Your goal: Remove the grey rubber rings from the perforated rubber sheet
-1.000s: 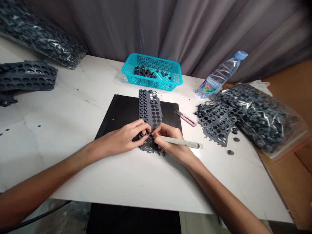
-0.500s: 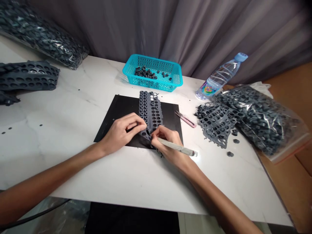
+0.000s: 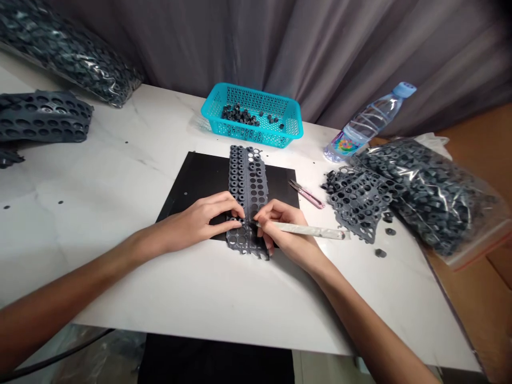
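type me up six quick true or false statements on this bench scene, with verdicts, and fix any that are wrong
1. The right hand holds a pale pen-like tool. True.
2. The turquoise basket has nothing in it. False: small dark pieces lie in the turquoise basket.
3. The left hand is at the perforated grey sheet. True.
4. The bottle's cap is red. False: the bottle has a blue cap.
5. The pink snips lie in the basket. False: the pink snips lie by the right edge of the black mat.
6. A clear bag of dark pieces lies right of the snips. True.
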`<action>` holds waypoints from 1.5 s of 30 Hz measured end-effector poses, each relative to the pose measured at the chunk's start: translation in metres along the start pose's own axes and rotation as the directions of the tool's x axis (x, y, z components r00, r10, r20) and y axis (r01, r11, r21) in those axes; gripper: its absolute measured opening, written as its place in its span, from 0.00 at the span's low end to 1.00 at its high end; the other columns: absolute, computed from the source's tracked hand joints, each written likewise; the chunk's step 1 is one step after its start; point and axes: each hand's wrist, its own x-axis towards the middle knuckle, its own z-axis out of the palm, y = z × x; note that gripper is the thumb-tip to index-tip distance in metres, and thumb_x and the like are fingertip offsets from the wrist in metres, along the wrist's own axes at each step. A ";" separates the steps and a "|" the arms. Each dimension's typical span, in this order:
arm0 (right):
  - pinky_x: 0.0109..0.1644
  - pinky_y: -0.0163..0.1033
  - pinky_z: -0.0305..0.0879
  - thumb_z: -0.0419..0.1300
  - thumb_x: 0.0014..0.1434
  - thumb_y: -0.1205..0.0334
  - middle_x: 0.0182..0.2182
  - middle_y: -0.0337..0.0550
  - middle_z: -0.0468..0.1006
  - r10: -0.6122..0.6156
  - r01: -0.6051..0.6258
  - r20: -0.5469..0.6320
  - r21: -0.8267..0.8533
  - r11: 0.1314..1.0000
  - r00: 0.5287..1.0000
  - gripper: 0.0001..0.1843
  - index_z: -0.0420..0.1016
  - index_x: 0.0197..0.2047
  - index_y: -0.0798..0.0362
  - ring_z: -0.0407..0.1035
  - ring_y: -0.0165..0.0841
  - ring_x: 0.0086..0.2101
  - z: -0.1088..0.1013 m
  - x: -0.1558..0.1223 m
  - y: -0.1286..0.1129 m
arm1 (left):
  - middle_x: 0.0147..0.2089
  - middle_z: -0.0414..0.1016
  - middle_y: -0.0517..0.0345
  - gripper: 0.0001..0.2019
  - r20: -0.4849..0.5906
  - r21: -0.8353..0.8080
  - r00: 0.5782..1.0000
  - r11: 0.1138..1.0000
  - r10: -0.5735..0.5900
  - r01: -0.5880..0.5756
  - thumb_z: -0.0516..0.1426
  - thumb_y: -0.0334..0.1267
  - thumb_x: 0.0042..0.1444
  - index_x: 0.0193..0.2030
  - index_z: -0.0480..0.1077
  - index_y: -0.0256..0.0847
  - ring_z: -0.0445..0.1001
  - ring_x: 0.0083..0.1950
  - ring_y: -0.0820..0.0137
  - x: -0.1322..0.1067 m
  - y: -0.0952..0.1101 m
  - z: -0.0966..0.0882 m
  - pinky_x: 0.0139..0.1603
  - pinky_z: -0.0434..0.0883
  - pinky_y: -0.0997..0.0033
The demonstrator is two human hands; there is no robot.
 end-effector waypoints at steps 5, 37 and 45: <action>0.22 0.31 0.70 0.60 0.58 0.70 0.28 0.34 0.78 0.027 -0.025 0.032 -0.039 0.999 0.999 0.07 0.75 0.39 0.52 0.68 0.26 0.21 0.003 -0.002 0.007 | 0.54 0.76 0.55 0.11 -0.009 0.024 1.000 1.000 0.006 -0.006 0.58 0.46 0.77 0.56 0.76 0.44 0.79 0.55 0.66 0.000 0.005 0.000 0.59 0.71 0.68; 0.26 0.32 0.65 0.64 0.69 0.60 0.26 0.37 0.78 -0.002 0.003 0.004 -0.237 0.971 1.000 0.05 0.77 0.40 0.51 0.71 0.29 0.24 0.006 -0.006 0.011 | 0.55 0.75 0.52 0.10 0.013 0.154 0.995 0.983 0.095 -0.095 0.53 0.41 0.79 0.58 0.74 0.43 0.77 0.57 0.63 0.001 0.008 0.004 0.64 0.70 0.63; 0.29 0.35 0.57 0.61 0.69 0.60 0.26 0.36 0.72 -0.146 0.117 -0.022 -0.486 0.866 0.989 0.08 0.76 0.37 0.52 0.63 0.29 0.26 0.015 -0.011 0.005 | 0.49 0.81 0.49 0.13 -0.085 0.290 0.965 0.933 0.248 -0.214 0.50 0.33 0.78 0.48 0.77 0.41 0.77 0.53 0.60 -0.001 0.011 0.020 0.63 0.71 0.57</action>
